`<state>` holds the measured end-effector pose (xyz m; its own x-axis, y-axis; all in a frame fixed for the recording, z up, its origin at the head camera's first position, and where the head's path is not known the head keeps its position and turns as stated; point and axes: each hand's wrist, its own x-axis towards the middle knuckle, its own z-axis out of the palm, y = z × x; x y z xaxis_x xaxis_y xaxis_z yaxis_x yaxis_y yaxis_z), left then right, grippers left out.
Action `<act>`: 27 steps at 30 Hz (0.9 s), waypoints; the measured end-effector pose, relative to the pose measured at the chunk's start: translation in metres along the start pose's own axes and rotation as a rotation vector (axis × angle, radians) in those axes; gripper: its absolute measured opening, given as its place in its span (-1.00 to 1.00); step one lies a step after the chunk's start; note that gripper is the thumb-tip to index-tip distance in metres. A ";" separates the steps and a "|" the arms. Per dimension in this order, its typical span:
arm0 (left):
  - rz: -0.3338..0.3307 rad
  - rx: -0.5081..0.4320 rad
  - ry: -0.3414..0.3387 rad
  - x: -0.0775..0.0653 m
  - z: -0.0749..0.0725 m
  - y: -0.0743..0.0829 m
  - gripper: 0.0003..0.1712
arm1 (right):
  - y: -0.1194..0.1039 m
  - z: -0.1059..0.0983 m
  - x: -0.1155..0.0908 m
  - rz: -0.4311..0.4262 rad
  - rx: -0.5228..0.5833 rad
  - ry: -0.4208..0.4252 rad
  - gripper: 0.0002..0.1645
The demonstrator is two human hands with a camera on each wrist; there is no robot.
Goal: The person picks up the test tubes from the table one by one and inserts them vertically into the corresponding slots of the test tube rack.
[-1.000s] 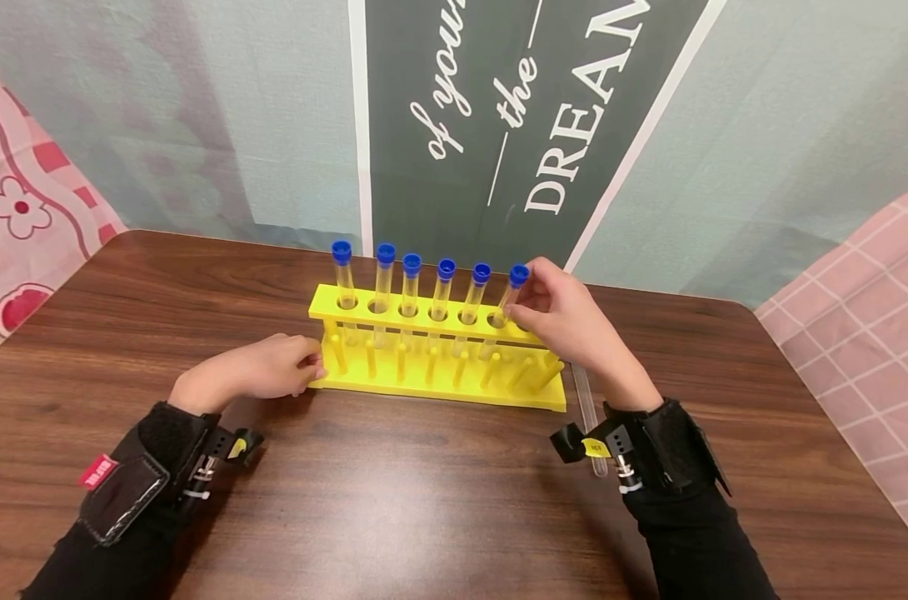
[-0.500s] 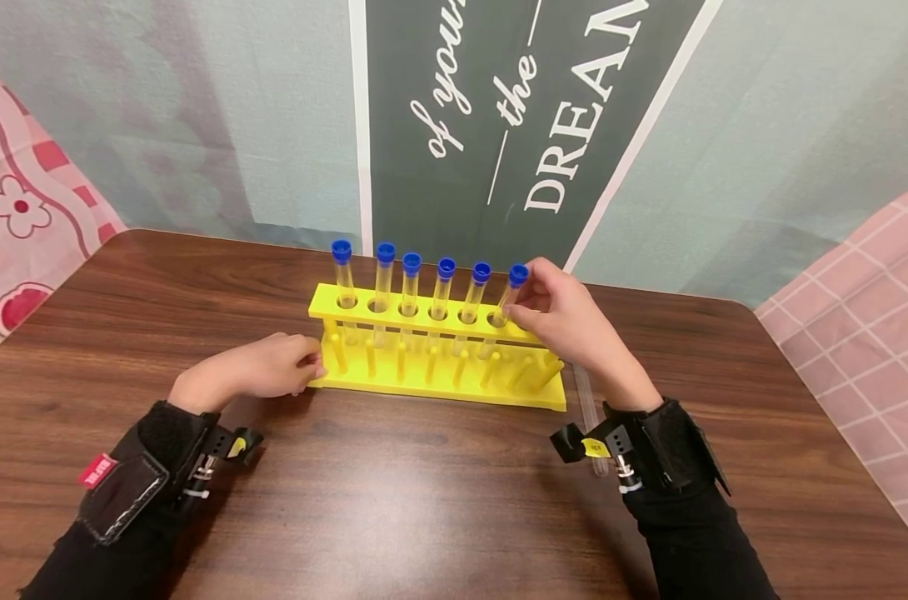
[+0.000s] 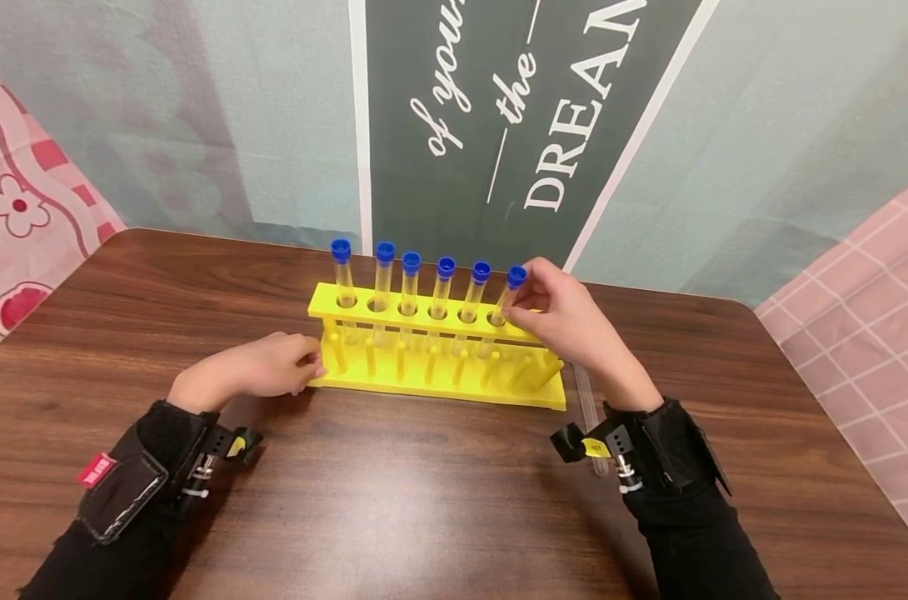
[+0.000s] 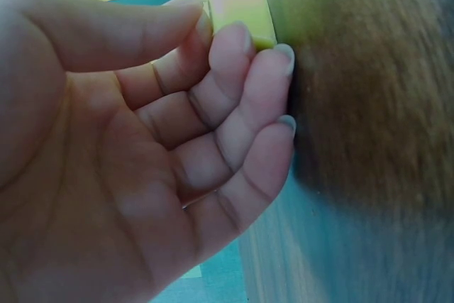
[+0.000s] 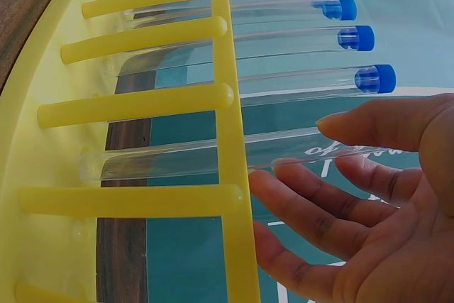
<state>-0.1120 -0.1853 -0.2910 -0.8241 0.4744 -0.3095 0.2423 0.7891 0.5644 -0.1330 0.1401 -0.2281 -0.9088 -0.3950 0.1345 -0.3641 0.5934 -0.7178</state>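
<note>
A yellow test tube rack (image 3: 442,387) stands on the table, holding a row of clear test tubes with blue caps. My left hand (image 3: 277,367) is at the rack's left end, its thumb and curled index finger pinching the base; the left wrist view shows the other fingers (image 4: 262,90) bent beside that corner. At the right end, my right hand (image 3: 566,312) holds the rightmost test tube (image 3: 510,298) between thumb and fingers, just below its cap. This tube leans slightly in its hole, and its lower end (image 5: 142,164) reaches down close to the base in the right wrist view.
A loose clear tube (image 3: 587,408) lies on the brown wooden table (image 3: 424,500), right of the rack and partly under the right wrist. Yellow pegs (image 3: 461,367) line the rack's front. A curtain with a dark lettered panel (image 3: 499,125) hangs behind.
The held tube's cap has shifted very slightly left and down. Both hands otherwise keep their places.
</note>
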 end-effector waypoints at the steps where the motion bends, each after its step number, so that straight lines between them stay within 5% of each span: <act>1: 0.000 0.000 0.000 0.000 0.000 0.000 -0.83 | 0.000 0.000 0.000 -0.002 0.002 -0.001 -0.73; 18: -0.003 -0.014 -0.013 0.000 -0.002 0.001 -0.83 | -0.005 -0.005 -0.007 0.005 -0.025 -0.002 -0.70; 27: -0.002 -0.008 -0.013 -0.001 -0.003 0.002 -0.83 | -0.007 -0.009 -0.013 0.075 -0.082 0.023 -0.71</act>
<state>-0.1124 -0.1853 -0.2875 -0.8179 0.4778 -0.3205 0.2363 0.7869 0.5700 -0.1207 0.1473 -0.2183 -0.9384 -0.3312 0.0990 -0.3092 0.6763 -0.6686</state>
